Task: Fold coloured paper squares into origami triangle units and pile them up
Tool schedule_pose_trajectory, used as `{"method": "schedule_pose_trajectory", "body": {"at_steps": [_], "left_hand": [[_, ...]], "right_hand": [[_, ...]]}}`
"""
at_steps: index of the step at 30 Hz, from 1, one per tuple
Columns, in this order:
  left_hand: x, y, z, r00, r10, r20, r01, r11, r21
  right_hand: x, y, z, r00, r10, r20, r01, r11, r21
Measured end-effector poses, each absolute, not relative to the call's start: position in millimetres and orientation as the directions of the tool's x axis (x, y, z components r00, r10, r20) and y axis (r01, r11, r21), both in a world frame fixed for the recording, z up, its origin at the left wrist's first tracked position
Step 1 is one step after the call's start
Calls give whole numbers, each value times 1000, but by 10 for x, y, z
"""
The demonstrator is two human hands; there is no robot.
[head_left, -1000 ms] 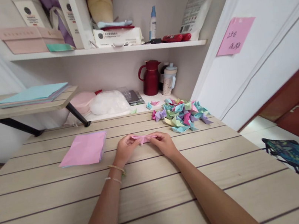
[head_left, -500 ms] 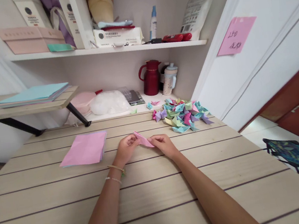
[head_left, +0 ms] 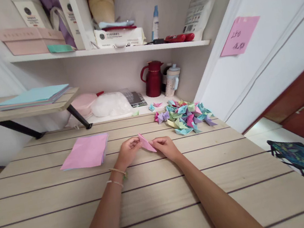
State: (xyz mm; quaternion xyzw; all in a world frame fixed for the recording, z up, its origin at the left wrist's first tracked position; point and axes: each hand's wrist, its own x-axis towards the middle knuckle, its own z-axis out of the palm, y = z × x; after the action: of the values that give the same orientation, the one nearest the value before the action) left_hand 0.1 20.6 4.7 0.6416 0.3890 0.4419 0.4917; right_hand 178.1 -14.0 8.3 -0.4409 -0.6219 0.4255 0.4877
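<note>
A small folded piece of pink paper (head_left: 146,143) is held between my two hands, just above the slatted wooden table (head_left: 153,197). My left hand (head_left: 129,150) pinches its left side with thumb and fingers. At its right edge my right hand (head_left: 166,147) grips with thumb and curled fingers. To the left lies a stack of square paper (head_left: 85,151), pink on top. Off to the right of my hands is a heap of folded paper boats (head_left: 185,116) in several colours.
A raised wooden shelf (head_left: 66,98) on black legs carries a blue-topped paper stack (head_left: 33,95). Behind the table stand a red jug (head_left: 153,79), a pale bottle (head_left: 172,81) and a white plastic bag (head_left: 110,105). A folding stool (head_left: 301,154) is on the floor at right.
The folded pink paper has tilted slightly more upright between my fingers. Both hands stay in nearly the same place, still gripping it.
</note>
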Motion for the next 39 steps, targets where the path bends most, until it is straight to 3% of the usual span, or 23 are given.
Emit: {"method": "schedule_pose_trajectory", "body": {"at_steps": [13, 19, 24, 30, 34, 39], "left_hand": [[8, 207, 8, 336, 907, 254, 78, -295, 952], [37, 176, 48, 353, 920, 171, 13, -188, 982], [39, 179, 68, 329, 933, 147, -48, -139, 989], [54, 124, 98, 388, 915, 114, -132, -67, 989], [60, 122, 80, 361, 926, 112, -149, -61, 987], [43, 192, 45, 286, 941, 182, -160, -140, 977]], "right_hand": [[1754, -101, -30, -109, 966, 234, 177, 251, -952], [1755, -125, -8, -70, 927, 369, 336, 370, -866], [1774, -129, -3, 30, 898, 439, 308, 410, -858], [1779, -114, 9, -10, 826, 563, 336, 533, -777], [1767, -117, -5, -80, 844, 530, 321, 525, -788], [1770, -131, -27, -100, 917, 386, 252, 399, -882]]}}
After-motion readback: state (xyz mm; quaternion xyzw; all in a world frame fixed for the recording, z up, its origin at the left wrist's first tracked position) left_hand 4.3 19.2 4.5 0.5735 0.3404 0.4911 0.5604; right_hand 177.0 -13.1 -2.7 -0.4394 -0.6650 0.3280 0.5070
